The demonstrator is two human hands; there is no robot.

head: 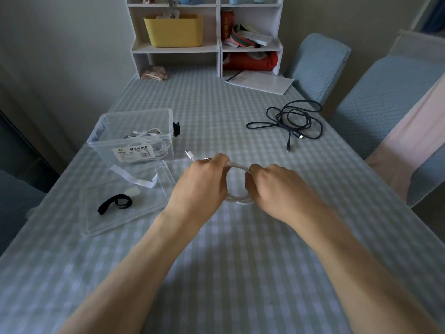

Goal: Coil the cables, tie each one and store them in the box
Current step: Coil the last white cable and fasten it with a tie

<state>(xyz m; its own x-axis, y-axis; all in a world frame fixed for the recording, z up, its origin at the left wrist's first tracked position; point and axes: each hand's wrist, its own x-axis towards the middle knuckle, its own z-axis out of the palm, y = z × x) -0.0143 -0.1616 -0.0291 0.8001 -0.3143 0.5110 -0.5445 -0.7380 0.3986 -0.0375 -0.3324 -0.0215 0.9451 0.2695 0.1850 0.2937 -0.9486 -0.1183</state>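
both hands gripping a white cable (237, 167) coiled into a loop between them, left hand (204, 182) and right hand (272, 186) curling around it, clear box (134, 131) sitting just beyond the left hand, black cable (296, 119) lying loose on the counter (216, 261) past the right hand

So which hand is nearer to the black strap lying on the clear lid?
Left. The left hand grips the white cable coil just right of the clear lid on which the black strap lies; the right hand grips the coil's far side, farther from it.
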